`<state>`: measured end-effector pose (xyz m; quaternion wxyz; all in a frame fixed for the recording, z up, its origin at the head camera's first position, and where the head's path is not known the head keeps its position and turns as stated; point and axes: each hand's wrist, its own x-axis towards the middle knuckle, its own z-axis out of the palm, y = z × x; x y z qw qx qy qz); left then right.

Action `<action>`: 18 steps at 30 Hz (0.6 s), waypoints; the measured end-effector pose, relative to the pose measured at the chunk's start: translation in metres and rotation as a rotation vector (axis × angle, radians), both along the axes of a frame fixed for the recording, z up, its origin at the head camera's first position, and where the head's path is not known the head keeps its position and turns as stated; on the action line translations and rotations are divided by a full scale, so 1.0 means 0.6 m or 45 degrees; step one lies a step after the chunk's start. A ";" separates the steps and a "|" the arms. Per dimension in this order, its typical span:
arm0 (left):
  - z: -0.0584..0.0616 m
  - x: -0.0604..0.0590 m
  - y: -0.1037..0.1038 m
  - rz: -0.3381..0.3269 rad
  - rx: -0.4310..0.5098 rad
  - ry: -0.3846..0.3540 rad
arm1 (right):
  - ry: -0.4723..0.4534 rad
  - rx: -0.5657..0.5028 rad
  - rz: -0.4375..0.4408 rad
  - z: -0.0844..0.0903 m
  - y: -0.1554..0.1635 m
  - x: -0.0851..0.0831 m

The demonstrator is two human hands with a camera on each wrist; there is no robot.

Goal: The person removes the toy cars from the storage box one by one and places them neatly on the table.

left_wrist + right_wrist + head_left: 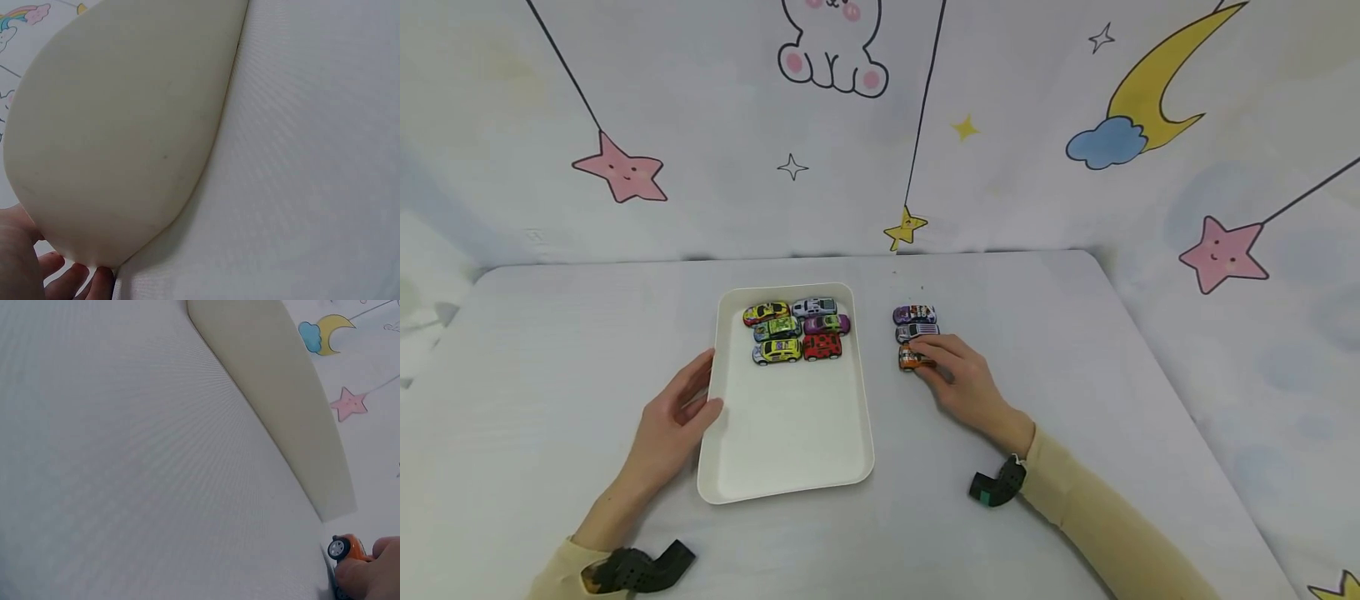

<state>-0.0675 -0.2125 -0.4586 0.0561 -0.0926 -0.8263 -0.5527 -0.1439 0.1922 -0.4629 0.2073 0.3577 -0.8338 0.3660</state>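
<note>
Right of the white tray [790, 467] on the desk [1075, 350], the right hand [964, 385] pinches the orange toy car [910, 358] — small, light, hard and free-rolling, best gripped across its sides — while the left hand [672, 421] rests relaxed against the tray's edge.

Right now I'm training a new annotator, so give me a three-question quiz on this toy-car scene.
1. How many toy cars sit in the white rectangular plastic tray?
2. True or false: the right hand grips the small orange toy car.
3. The left hand touches the tray's: A) left rim B) far rim C) right rim

Key: 1. six; 2. true; 3. A
</note>
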 end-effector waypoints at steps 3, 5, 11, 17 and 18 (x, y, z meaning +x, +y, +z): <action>0.002 0.001 0.001 0.007 -0.010 -0.005 | -0.011 -0.004 0.008 0.002 -0.001 0.000; 0.003 0.001 0.001 0.011 -0.016 -0.007 | -0.023 -0.006 0.012 0.001 -0.001 0.001; 0.004 0.001 0.002 0.009 -0.012 -0.010 | -0.004 0.008 0.008 -0.002 0.000 0.000; 0.003 0.000 0.002 0.007 0.002 -0.007 | -0.015 0.021 -0.004 0.001 0.000 0.000; 0.004 0.000 0.002 0.007 0.002 -0.007 | -0.018 0.025 -0.006 0.002 0.000 0.000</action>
